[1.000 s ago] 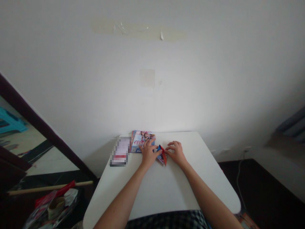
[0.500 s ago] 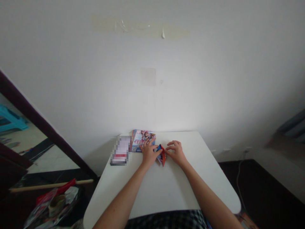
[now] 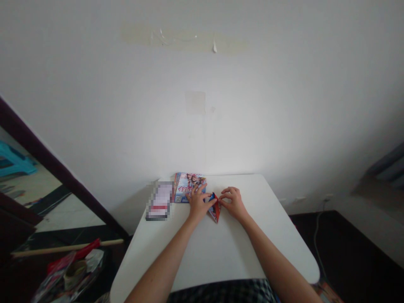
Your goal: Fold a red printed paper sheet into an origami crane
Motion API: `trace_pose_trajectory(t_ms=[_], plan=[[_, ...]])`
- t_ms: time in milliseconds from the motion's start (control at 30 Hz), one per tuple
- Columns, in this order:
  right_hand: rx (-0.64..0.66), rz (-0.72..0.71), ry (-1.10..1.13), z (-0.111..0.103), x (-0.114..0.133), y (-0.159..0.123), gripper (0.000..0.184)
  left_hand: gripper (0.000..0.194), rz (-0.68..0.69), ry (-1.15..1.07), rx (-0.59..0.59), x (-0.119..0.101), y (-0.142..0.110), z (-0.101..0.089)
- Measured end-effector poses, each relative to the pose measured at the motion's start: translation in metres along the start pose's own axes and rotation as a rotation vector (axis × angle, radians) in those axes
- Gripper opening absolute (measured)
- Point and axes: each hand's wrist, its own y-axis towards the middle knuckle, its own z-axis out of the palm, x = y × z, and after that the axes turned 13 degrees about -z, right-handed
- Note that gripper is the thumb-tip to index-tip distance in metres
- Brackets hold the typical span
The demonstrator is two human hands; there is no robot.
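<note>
A small folded piece of printed paper (image 3: 216, 213), red and blue with a point toward me, is between my two hands on the white table (image 3: 221, 256). My left hand (image 3: 198, 203) pinches its left side with thumb and forefinger, the other fingers resting over a stack of printed sheets (image 3: 186, 185). At the paper's right edge my right hand (image 3: 232, 200) has thumb and forefinger closed on it, its other fingers curled. The fingertips hide part of the paper's upper end.
A phone (image 3: 160, 202), blurred by pixels, lies left of the printed sheets. Behind the table rises a white wall (image 3: 252, 105). On the floor at left are a wooden stick (image 3: 110, 242) and a plastic bag of things (image 3: 57, 277). A cable (image 3: 316, 235) runs along the right.
The folded paper's red flap has spread wider and flatter, and its lower point shows more. Both hands keep nearly the same place; the whole view has shifted slightly.
</note>
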Motion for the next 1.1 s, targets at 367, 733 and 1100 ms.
trace_pose_trajectory(t_ms=[367, 733, 1100], plan=[[0.023, -0.019, -0.025, 0.0020, 0.0003, -0.0005, 0.002, 0.012, -0.004, 0.012, -0.008, 0.0006, -0.0002, 0.0013], [0.063, -0.024, -0.054, 0.0022, -0.0003, -0.0006, 0.003, 0.011, -0.007, 0.023, -0.028, 0.0018, 0.0027, 0.0034], [0.078, -0.013, -0.036, -0.0008, 0.0043, 0.0027, 0.003, 0.013, 0.000, 0.008, -0.065, -0.0011, 0.0015, 0.0015]])
